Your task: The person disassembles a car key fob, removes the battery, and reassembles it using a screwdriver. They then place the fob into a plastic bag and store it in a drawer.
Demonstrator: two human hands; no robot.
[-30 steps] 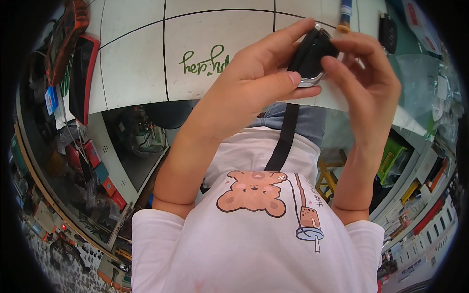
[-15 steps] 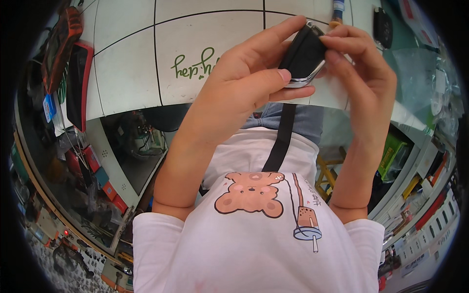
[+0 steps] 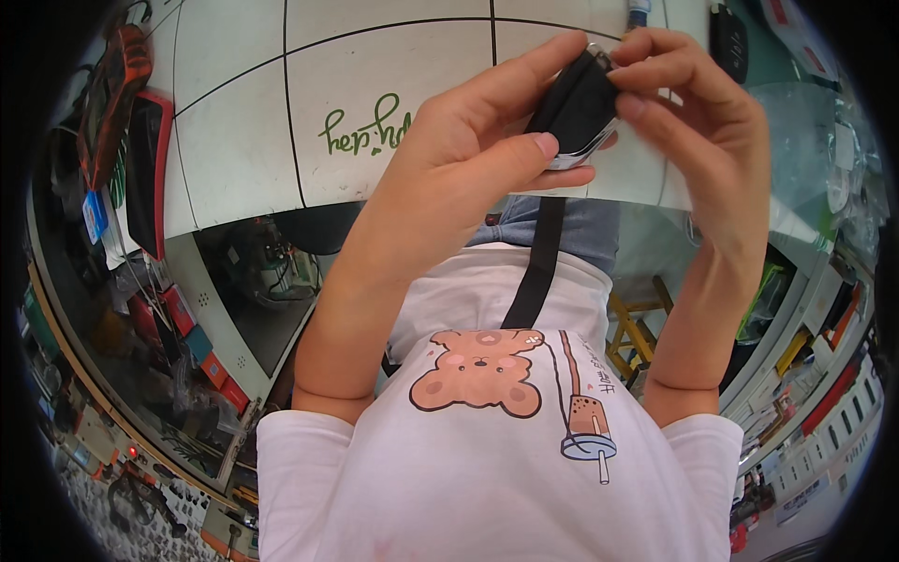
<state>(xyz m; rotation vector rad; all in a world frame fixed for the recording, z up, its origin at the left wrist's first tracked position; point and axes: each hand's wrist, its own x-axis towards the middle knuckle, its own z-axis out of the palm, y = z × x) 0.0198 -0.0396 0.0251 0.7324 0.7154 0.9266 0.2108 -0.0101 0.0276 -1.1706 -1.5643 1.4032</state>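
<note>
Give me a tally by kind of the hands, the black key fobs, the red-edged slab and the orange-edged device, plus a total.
Hands: 2, left hand and right hand
Black key fobs: 2, held fob and lying fob
Red-edged slab: 1
Orange-edged device: 1
Total: 6

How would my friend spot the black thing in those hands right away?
Find the big white table with black lines at the top. Above it, the left hand holds a black key fob, with the right hand close beside it. Unlike the dark fob lying at the upper right, it's held up and shows a shiny silver edge.
</note>
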